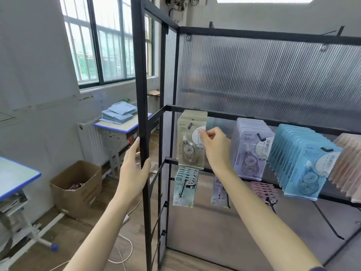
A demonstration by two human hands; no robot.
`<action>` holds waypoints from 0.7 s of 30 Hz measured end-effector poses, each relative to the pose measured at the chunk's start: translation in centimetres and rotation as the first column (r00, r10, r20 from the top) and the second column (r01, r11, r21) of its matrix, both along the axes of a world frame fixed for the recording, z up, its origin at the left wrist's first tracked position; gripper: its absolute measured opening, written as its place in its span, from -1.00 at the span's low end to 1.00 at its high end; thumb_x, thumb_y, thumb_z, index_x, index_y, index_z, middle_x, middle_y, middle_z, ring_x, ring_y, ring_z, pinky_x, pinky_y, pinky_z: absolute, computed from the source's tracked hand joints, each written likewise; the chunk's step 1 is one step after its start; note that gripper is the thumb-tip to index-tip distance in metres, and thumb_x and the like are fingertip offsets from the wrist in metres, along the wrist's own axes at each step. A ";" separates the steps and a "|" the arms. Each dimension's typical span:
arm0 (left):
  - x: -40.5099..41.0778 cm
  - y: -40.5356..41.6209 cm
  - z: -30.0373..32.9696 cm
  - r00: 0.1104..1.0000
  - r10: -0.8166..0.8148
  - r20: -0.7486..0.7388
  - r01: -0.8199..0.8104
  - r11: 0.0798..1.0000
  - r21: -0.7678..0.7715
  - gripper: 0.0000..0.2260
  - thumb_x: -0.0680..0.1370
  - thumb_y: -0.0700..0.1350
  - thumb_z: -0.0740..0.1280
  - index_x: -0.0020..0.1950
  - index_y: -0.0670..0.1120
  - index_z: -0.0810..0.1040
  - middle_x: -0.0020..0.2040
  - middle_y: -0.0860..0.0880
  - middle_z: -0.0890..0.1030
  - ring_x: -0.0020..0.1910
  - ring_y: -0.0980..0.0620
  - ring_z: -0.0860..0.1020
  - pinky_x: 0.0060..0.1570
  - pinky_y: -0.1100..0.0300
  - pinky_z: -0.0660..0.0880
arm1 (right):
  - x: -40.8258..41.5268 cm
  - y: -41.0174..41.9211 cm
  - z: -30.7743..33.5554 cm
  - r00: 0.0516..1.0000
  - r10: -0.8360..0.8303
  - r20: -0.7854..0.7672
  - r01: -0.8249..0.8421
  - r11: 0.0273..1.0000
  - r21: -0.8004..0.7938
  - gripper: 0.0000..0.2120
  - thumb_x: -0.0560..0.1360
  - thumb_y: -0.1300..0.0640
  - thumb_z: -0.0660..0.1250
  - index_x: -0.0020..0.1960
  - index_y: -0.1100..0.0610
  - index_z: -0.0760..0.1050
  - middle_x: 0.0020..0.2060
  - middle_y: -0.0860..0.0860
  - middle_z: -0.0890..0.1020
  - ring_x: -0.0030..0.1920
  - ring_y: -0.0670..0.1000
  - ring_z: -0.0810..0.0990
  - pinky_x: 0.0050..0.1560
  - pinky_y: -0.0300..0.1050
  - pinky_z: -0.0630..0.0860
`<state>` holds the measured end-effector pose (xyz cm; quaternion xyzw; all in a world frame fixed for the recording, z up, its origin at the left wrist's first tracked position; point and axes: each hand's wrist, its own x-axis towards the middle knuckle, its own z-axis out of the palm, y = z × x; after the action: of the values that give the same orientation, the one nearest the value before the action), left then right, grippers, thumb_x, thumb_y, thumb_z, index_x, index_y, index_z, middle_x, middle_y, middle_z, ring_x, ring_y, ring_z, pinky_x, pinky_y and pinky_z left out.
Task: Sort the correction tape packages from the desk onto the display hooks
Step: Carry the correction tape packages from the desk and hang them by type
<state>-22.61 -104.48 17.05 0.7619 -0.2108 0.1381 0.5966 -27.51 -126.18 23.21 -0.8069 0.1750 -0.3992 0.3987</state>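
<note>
A beige correction tape package hangs at the front of a beige stack on the leftmost upper hook of the black display rack. My right hand pinches its right edge with thumb and fingers. My left hand holds the rack's front black post, fingers wrapped loosely round it. Further right on the same row hang a lilac stack, a blue stack and a pink stack. The lower row carries panda-print packages in green, lilac and pink.
An empty long hook sticks out at the lower right of the rack. A cardboard box stands on the floor to the left, between two blue-edged desks. The far desk bears blue folders. White cable lies on the floor.
</note>
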 end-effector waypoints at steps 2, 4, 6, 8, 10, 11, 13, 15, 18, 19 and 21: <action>-0.1 0.2 -0.5 1.000 0.011 -0.017 -0.010 1.000 0.028 -0.42 0.58 -0.25 0.31 0.55 0.08 0.23 0.44 0.06 0.38 0.31 0.06 0.45 0.22 0.14 0.45 | -0.3 -0.3 -0.8 0.999 -0.003 -0.037 0.001 0.999 -0.041 -0.72 0.58 -0.05 0.28 -0.15 0.16 0.45 -0.31 -0.03 0.55 -0.32 -0.11 0.47 -0.37 -0.32 0.34; -0.3 0.5 -1.5 0.999 0.036 -0.039 -0.033 0.997 0.069 -0.45 0.58 -0.23 0.31 0.52 0.07 0.28 0.39 0.02 0.43 0.25 0.05 0.50 0.15 0.23 0.44 | -1.0 -0.3 -1.8 0.999 0.005 -0.048 -0.008 0.997 -0.073 -0.69 0.59 -0.07 0.24 -0.17 0.15 0.42 -0.33 0.00 0.52 -0.35 -0.06 0.44 -0.34 -0.23 0.32; -0.8 0.9 -2.7 0.996 0.075 -0.054 -0.067 0.989 0.132 -0.49 0.57 -0.22 0.33 0.50 0.04 0.33 0.32 -0.01 0.50 0.12 0.13 0.53 0.03 0.41 0.41 | -2.2 0.6 -2.9 0.995 0.079 -0.067 -0.084 0.994 -0.068 -0.70 0.60 -0.05 0.22 -0.20 0.13 0.40 -0.35 -0.01 0.51 -0.36 -0.06 0.41 -0.36 -0.26 0.32; -1.8 1.5 -3.7 0.990 0.115 -0.080 -0.099 0.978 0.184 -0.51 0.57 -0.22 0.35 0.49 -0.02 0.35 0.28 -0.02 0.52 0.04 0.20 0.50 -0.03 0.49 0.37 | -3.5 2.0 -4.2 0.967 0.224 -0.117 -0.233 0.970 -0.065 -0.73 0.60 -0.03 0.22 -0.21 0.08 0.40 -0.39 -0.05 0.48 -0.42 -0.13 0.38 -0.38 -0.34 0.33; -3.1 2.2 -4.6 0.984 0.153 -0.096 -0.128 0.966 0.225 -0.52 0.57 -0.22 0.34 0.48 -0.05 0.36 0.30 -0.01 0.51 0.12 0.19 0.46 0.12 0.42 0.34 | -4.1 3.4 -5.8 0.914 0.350 -0.203 -0.370 0.926 -0.069 -0.76 0.60 -0.05 0.23 -0.18 0.05 0.44 -0.36 -0.10 0.52 -0.38 -0.19 0.44 -0.32 -0.36 0.36; -3.8 2.7 -5.0 0.979 0.174 -0.104 -0.144 0.958 0.248 -0.53 0.58 -0.21 0.34 0.48 -0.05 0.36 0.31 0.00 0.50 0.19 0.18 0.44 0.20 0.36 0.32 | -4.0 4.2 -6.6 0.879 0.402 -0.255 -0.433 0.898 -0.077 -0.78 0.59 -0.06 0.23 -0.15 0.04 0.47 -0.32 -0.11 0.54 -0.32 -0.20 0.47 -0.27 -0.36 0.37; -5.0 4.2 -6.0 0.965 0.232 -0.120 -0.187 0.933 0.307 -0.54 0.59 -0.18 0.33 0.48 -0.06 0.37 0.35 0.01 0.49 0.30 0.14 0.41 0.29 0.28 0.29 | -3.5 5.7 -8.4 0.792 0.496 -0.355 -0.559 0.823 -0.097 -0.83 0.59 -0.03 0.25 -0.05 0.05 0.52 -0.22 -0.11 0.57 -0.19 -0.15 0.52 -0.18 -0.37 0.38; -6.1 6.1 -7.3 0.944 0.306 -0.122 -0.241 0.893 0.380 -0.54 0.58 -0.16 0.34 0.48 -0.06 0.37 0.40 0.00 0.47 0.38 0.07 0.41 0.34 0.26 0.26 | -2.6 7.7 -10.3 0.696 0.565 -0.443 -0.667 0.738 -0.106 -0.81 0.58 0.00 0.27 0.11 0.07 0.53 -0.06 -0.08 0.59 -0.03 -0.10 0.55 -0.05 -0.34 0.41; -7.9 9.6 -8.8 0.894 0.418 -0.161 -0.305 0.831 0.464 -0.53 0.57 -0.15 0.35 0.48 -0.07 0.38 0.42 -0.02 0.45 0.41 0.04 0.40 0.29 0.39 0.18 | -1.1 11.9 -12.6 0.570 0.618 -0.542 -0.780 0.613 -0.122 -0.68 0.59 0.01 0.25 0.30 0.07 0.47 0.18 -0.03 0.56 0.20 -0.04 0.52 0.17 -0.24 0.38; -8.5 10.9 -9.1 0.872 0.456 -0.178 -0.325 0.811 0.486 -0.53 0.57 -0.14 0.35 0.48 -0.07 0.38 0.42 -0.02 0.46 0.41 0.04 0.40 0.29 0.39 0.19 | -0.8 13.5 -13.1 0.532 0.636 -0.559 -0.810 0.574 -0.119 -0.65 0.59 0.02 0.25 0.34 0.09 0.45 0.23 -0.01 0.54 0.25 -0.02 0.49 0.23 -0.22 0.36; -9.4 13.3 -9.7 0.823 0.531 -0.200 -0.373 0.772 0.516 -0.53 0.57 -0.15 0.34 0.48 -0.07 0.39 0.41 -0.02 0.48 0.39 0.03 0.42 0.32 0.32 0.22 | 0.0 17.0 -13.9 0.466 0.671 -0.577 -0.866 0.479 -0.142 -0.61 0.58 0.06 0.25 0.38 0.13 0.42 0.30 0.03 0.51 0.32 0.01 0.45 0.32 -0.19 0.31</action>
<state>-31.97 -91.16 7.37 0.9197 0.0598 0.0948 0.3764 -27.55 -109.13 9.27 -0.9265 -0.2230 0.0010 0.3031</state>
